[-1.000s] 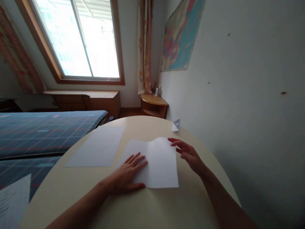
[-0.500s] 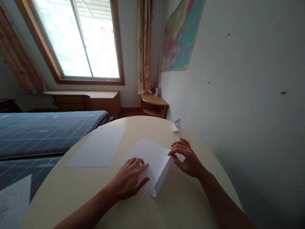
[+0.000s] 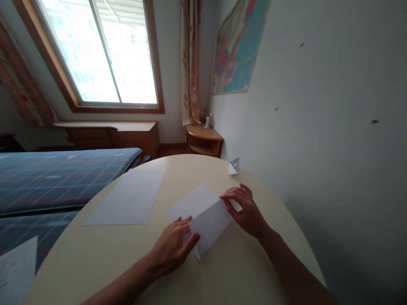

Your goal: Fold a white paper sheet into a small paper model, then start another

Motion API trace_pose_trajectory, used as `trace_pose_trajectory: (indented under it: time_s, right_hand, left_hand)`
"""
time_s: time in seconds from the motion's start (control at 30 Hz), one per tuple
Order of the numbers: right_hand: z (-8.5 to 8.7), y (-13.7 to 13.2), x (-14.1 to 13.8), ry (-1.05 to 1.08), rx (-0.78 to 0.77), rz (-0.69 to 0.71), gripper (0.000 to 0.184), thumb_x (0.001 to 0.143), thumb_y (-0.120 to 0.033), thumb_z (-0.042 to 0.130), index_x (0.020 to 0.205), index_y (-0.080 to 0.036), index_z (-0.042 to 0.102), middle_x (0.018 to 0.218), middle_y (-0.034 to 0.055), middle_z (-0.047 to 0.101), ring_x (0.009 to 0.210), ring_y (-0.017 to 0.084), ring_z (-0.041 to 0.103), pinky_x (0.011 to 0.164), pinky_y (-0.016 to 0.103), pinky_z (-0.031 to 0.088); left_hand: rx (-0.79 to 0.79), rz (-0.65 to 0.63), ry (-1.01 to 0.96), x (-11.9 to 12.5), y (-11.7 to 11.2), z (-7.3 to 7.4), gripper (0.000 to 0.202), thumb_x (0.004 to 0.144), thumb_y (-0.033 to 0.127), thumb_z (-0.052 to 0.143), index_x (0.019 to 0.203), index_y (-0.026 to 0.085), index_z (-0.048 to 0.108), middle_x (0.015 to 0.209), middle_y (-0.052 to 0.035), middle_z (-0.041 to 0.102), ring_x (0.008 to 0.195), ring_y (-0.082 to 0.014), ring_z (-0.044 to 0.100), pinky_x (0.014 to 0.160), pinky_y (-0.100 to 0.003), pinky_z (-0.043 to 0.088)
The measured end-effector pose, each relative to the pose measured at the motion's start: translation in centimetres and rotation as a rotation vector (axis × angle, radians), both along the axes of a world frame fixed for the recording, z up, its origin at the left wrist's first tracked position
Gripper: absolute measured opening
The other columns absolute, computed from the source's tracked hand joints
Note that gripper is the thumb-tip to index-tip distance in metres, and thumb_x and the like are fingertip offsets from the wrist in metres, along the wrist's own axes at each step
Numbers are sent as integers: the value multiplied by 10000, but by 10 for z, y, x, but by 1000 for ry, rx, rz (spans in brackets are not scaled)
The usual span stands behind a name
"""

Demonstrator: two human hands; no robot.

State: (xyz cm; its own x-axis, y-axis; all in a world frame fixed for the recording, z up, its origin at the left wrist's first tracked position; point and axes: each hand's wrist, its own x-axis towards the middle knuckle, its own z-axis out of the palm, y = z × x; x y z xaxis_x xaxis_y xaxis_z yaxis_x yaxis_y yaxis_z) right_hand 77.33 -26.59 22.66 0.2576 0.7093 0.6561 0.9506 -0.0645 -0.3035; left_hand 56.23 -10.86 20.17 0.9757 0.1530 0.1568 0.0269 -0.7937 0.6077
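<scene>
A white sheet of paper (image 3: 203, 216) lies on the round cream table (image 3: 241, 271), partly folded over itself along a diagonal. My left hand (image 3: 173, 248) pinches the near corner of the fold between thumb and fingers. My right hand (image 3: 244, 207) grips the far right edge of the flap, fingers curled over it. A second flat white sheet (image 3: 127, 197) lies to the left on the table, untouched. A small folded paper piece (image 3: 234, 166) stands at the table's far edge by the wall.
A bed with a blue plaid cover (image 3: 57, 173) runs along the left. The white wall (image 3: 333, 127) is close on the right. A wooden corner shelf (image 3: 203, 140) and a low cabinet (image 3: 127, 135) stand under the window. Another paper (image 3: 15, 271) lies at lower left.
The sheet lay flat a second ago with my left palm on it. My right hand has lifted its right side and brought it over leftward, and my left hand now pinches the fold.
</scene>
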Motion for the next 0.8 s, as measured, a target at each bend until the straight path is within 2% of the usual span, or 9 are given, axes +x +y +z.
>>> trace_pose_trajectory:
  time_s: [0.07, 0.13, 0.27, 0.33, 0.43, 0.53, 0.6, 0.73, 0.8]
  right_hand:
    - [0, 0, 0, -6, 39, 5, 157, 904, -211, 541, 986, -287, 652, 975, 16, 695, 1049, 223, 607, 1106, 471, 256]
    - [0, 0, 0, 19, 80, -6, 206, 906, -240, 546, 1090, -288, 627, 1108, 45, 664, 1168, 247, 545, 1110, 472, 275]
    - [-6, 3, 5, 302, 172, -120, 478, 907, -395, 547, 1352, -263, 435, 1415, 106, 462, 1303, 283, 431, 1104, 486, 322]
    - [-13, 6, 11, 539, 164, -142, 564, 897, -490, 535, 1374, -233, 378, 1414, 138, 457, 1210, 287, 526, 1029, 484, 411]
    - [-25, 10, 22, 816, 61, -149, 593, 874, -556, 524, 1322, -184, 413, 1221, 155, 607, 974, 265, 656, 856, 431, 518]
    - [-33, 12, 28, 873, -68, -115, 414, 869, -519, 527, 1101, -177, 560, 997, 109, 700, 871, 251, 679, 777, 376, 531]
    - [-36, 12, 30, 861, -121, -105, 346, 872, -503, 518, 990, -186, 587, 935, 91, 713, 819, 241, 682, 720, 348, 529]
    - [-38, 12, 27, 837, -189, -112, 333, 888, -509, 495, 985, -198, 564, 882, 72, 717, 753, 222, 683, 636, 307, 506]
    - [-38, 11, 24, 792, -234, -141, 325, 888, -504, 503, 989, -202, 564, 888, 72, 719, 769, 224, 684, 638, 301, 498]
  left_hand:
    - [-6, 39, 4, 4, 0, -1, 457, 974, 496, 315, 913, 240, 688, 1083, -84, 709, 1120, -275, 606, 1050, -447, 392]
    - [-50, 68, -11, 7, 3, -3, 385, 963, 414, 363, 835, 226, 673, 981, -76, 716, 989, -252, 645, 949, -397, 459]
    - [-201, 202, -43, 11, 14, -10, 385, 918, 400, 381, 685, 190, 604, 746, -59, 682, 724, -214, 628, 704, -314, 488]
    - [-308, 252, -67, 13, 20, -12, 391, 896, 438, 400, 685, 179, 603, 712, -52, 672, 699, -214, 619, 654, -298, 477]
    - [-445, 300, -99, 13, 25, -13, 414, 863, 515, 454, 708, 170, 622, 689, -43, 665, 715, -225, 624, 639, -290, 480]
    - [-489, 319, -112, 14, 27, -15, 423, 865, 527, 441, 785, 162, 639, 731, -52, 676, 718, -229, 630, 638, -300, 492]
    - [-483, 321, -118, 14, 28, -17, 418, 885, 494, 396, 859, 156, 639, 799, -70, 689, 735, -231, 637, 669, -322, 508]
    - [-433, 384, -144, 15, 30, -23, 396, 881, 390, 388, 1121, 134, 573, 1026, -124, 687, 893, -245, 652, 820, -373, 514]
    - [-420, 426, -125, 15, 31, -28, 511, 882, 362, 394, 1329, 117, 427, 1160, -158, 653, 934, -243, 653, 849, -393, 512]
